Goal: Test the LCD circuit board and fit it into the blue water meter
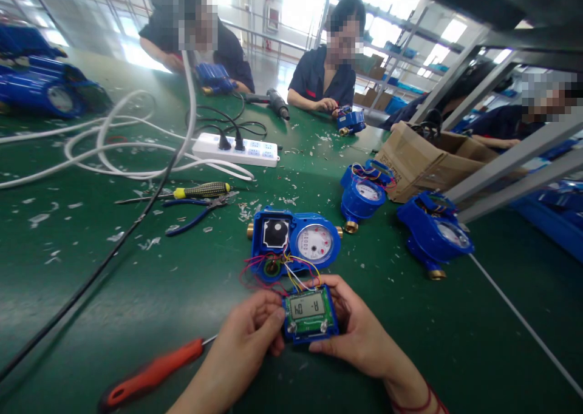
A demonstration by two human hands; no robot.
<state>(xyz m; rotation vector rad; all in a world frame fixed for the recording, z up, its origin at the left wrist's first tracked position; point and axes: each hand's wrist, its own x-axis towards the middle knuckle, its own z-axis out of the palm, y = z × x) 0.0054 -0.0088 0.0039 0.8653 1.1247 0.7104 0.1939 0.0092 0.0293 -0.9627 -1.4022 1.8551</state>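
My left hand (252, 329) and my right hand (359, 335) grip a small blue-framed LCD circuit board (308, 311) from either side. Its lit grey display shows characters that appear upside down. Thin red, yellow and white wires (296, 274) run from it into an opened blue water meter (315, 244) just beyond. That meter lies flat, with a round dial on the right and a square compartment on the left holding a dark part. Beside my left forearm lies a red-handled screwdriver (159, 368), its tip hidden behind my wrist.
A yellow-and-black screwdriver (203, 190) and blue-handled pliers (194, 217) lie left, near a white power strip (234, 150). Two more meters (364, 192) (435, 235) and a cardboard box (423, 165) stand right. Cables and plastic scraps cover the green table (218, 268). Co-workers sit opposite.
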